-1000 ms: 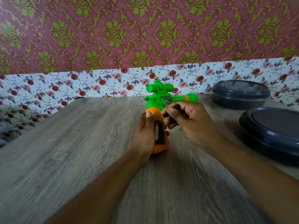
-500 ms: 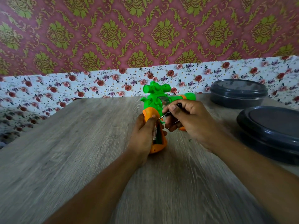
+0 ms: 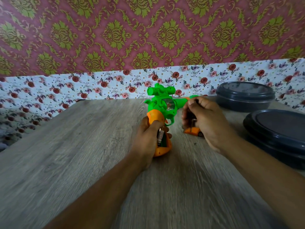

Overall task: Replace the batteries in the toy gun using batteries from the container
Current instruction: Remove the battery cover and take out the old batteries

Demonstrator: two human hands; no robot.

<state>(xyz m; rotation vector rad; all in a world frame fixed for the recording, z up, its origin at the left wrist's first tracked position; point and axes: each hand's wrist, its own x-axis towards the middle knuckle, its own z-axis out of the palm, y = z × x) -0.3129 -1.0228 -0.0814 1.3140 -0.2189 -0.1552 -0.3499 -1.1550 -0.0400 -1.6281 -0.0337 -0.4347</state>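
A green and orange toy gun (image 3: 162, 104) stands on its grip on the wooden table (image 3: 79, 146), barrel pointing right. My left hand (image 3: 146, 142) grips the orange handle. The battery compartment in the handle is open, and a battery (image 3: 160, 136) shows inside it, tilted out at the top. My right hand (image 3: 208, 119) hovers just right of the gun, fingers curled round a small dark screwdriver that is mostly hidden in the fist. The orange compartment cover (image 3: 192, 130) lies on the table under that hand.
Two dark grey lidded containers stand at the right: one at the back (image 3: 244, 98) by the flowered wall, and a larger one (image 3: 277, 128) nearer me at the table's right edge. Bare wood stretches to the left and in front of the gun.
My right hand has pulled away from the handle to the right with the screwdriver. The orange cover now lies in the open on the table. The left hand keeps its grip.
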